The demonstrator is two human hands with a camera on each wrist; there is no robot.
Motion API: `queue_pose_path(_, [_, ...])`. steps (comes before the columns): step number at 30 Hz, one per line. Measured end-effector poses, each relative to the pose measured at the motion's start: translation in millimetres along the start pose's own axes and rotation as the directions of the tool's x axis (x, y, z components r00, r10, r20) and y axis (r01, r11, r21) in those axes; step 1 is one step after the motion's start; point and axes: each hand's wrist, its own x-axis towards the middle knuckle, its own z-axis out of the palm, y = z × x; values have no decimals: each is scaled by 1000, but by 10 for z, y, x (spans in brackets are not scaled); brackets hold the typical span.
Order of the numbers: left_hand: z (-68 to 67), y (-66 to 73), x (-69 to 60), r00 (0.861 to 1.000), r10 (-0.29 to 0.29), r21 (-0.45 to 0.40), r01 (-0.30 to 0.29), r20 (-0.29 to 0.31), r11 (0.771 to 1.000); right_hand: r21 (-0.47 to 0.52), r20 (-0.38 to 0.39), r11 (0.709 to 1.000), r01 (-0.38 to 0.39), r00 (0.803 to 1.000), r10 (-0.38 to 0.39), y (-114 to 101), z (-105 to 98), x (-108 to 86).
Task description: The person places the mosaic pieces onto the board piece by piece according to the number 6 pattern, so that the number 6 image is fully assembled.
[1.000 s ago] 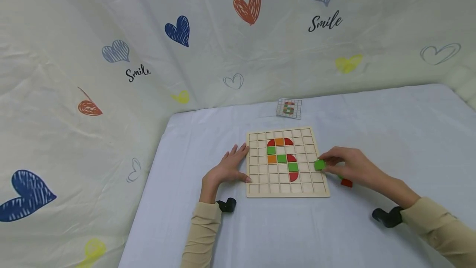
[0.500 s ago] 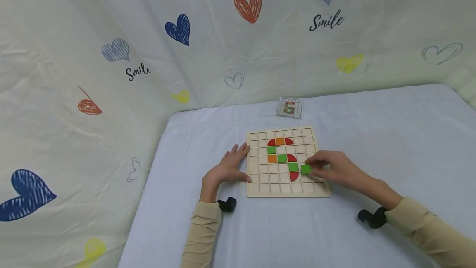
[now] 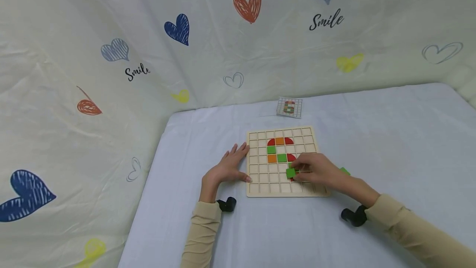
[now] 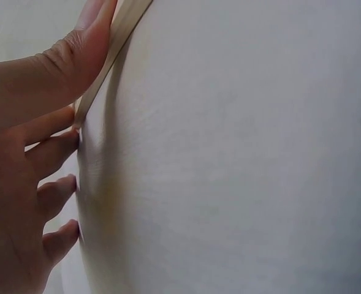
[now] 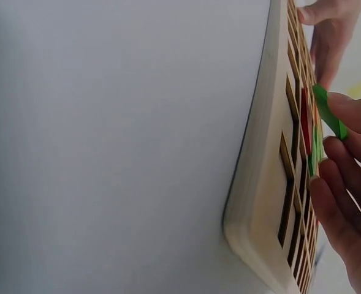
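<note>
A wooden grid board (image 3: 260, 191) lies on the white-covered table, with red, orange and green tiles set in some of its cells. My right hand (image 3: 316, 169) pinches a green square tile (image 3: 291, 173) between thumb and fingers, over the lower middle of the grid. In the right wrist view that green tile (image 5: 329, 112) is tilted and above the board's surface. My left hand (image 3: 226, 169) rests along the board's left edge, fingers spread and thumb at the lower left; in the left wrist view the thumb (image 4: 76, 55) touches the wooden rim. The right hand hides part of the grid.
A small card (image 3: 289, 108) printed with a coloured grid pattern lies behind the board. Another green piece (image 3: 344, 171) shows beside the right forearm. A white curtain (image 3: 208, 53) printed with hearts hangs behind the table.
My right hand has carried the green tile leftward, from the board's right edge to over its lower middle. The left hand has stayed at the left edge.
</note>
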Motion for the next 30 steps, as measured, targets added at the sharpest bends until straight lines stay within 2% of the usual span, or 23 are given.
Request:
queue_pose_path(13, [-4, 7, -8, 1000, -3, -10, 3, 3, 1000, -109, 61, 994, 16, 998, -9, -102, 162, 131])
queue_pose_path(19, [0, 14, 0, 1000, -7, 0, 7, 6, 1000, -133, 64, 991, 8, 998, 0, -124, 170, 115])
queue_pose_path(30, [-13, 20, -12, 1000, -2, -10, 2, 7, 1000, -152, 51, 987, 59, 997, -52, -118, 187, 94])
